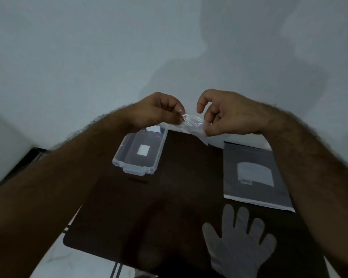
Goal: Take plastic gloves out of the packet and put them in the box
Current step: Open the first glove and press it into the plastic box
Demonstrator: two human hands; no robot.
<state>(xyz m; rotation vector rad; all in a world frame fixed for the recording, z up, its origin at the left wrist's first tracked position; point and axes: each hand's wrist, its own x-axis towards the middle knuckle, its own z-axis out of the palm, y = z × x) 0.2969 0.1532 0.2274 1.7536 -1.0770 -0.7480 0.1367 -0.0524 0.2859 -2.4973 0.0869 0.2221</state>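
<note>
A crumpled clear plastic glove (193, 125) hangs in the air above the far edge of the dark table (169, 207). My left hand (159, 111) pinches its left end and my right hand (225, 115) pinches its right end, index finger lifted. Below my left hand stands a clear plastic box (139, 151), open on top, with a white label on its floor. The dark grey packet (251, 173) lies flat at the right, under my right forearm. Another plastic glove (237, 243) lies spread flat, fingers pointing away, near the front right of the table.
A pale wall rises right behind the table's far edge. White floor and thin dark table legs show at the lower left. A dark object sits on the floor at the far left.
</note>
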